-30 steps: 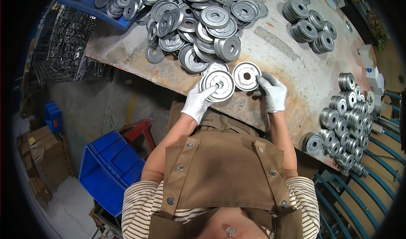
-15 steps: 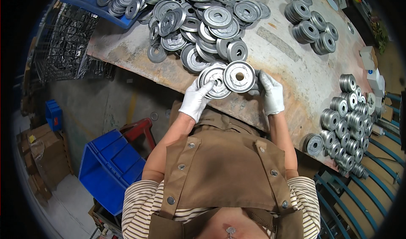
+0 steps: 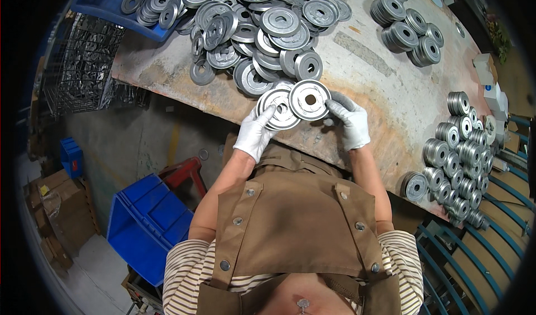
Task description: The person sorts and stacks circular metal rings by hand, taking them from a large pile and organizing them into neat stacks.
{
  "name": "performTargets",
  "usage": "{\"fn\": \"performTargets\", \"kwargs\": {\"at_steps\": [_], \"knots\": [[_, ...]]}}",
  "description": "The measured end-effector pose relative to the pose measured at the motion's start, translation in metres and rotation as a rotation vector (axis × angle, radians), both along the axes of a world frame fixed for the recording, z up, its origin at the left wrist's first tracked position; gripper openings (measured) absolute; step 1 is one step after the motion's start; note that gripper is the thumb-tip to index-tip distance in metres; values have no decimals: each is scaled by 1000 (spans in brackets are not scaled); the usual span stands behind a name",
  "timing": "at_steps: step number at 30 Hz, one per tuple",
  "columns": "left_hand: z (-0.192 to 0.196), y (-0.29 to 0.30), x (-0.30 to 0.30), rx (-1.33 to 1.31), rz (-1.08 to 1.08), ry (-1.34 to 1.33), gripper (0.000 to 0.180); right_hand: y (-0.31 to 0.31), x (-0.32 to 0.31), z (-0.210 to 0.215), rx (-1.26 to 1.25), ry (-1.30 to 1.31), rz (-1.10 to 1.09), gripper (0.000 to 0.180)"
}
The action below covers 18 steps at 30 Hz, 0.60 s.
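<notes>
White gloves cover both hands at the near edge of the table. My left hand (image 3: 254, 134) is closed on a few overlapping metal discs (image 3: 274, 118), its thumb lying across the top one. Overlapping these on the right is another bright metal disc (image 3: 310, 112) with a hole in its middle and a raised rim. My right hand (image 3: 352, 126) pinches that disc at its right edge, thumb on the face and fingers partly hidden beneath. Just beyond my hands lies a loose heap of grey metal discs (image 3: 280, 21).
A blue bin (image 3: 106, 2) with discs stands at the far left of the worktable (image 3: 368, 97). Stacked discs (image 3: 403, 36) sit far right, with more rows (image 3: 469, 156) near right. Below left are a blue crate (image 3: 148, 220), a red stool (image 3: 190, 175) and cartons (image 3: 67, 214).
The right thumb has come onto the edge of the right-hand disc; before, it stood off the rim. Both hands and their discs stay close together, with the whole view slightly shifted.
</notes>
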<state>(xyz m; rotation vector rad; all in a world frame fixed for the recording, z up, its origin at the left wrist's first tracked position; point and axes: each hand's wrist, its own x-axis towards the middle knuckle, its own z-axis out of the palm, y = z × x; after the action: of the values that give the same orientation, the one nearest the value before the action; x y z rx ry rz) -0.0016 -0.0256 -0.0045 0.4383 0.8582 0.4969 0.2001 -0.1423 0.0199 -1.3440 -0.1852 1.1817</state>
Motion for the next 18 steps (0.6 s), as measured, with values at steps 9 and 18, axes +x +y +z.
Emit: {"fn": "performTargets", "kwargs": {"at_steps": [9, 18], "knots": [[1, -4, -2, 29, -35, -46, 43, 47, -12, 19, -53, -1349, 207, 46], [9, 0, -4, -21, -5, -39, 46, 44, 16, 7, -92, -518, -282, 33]]}}
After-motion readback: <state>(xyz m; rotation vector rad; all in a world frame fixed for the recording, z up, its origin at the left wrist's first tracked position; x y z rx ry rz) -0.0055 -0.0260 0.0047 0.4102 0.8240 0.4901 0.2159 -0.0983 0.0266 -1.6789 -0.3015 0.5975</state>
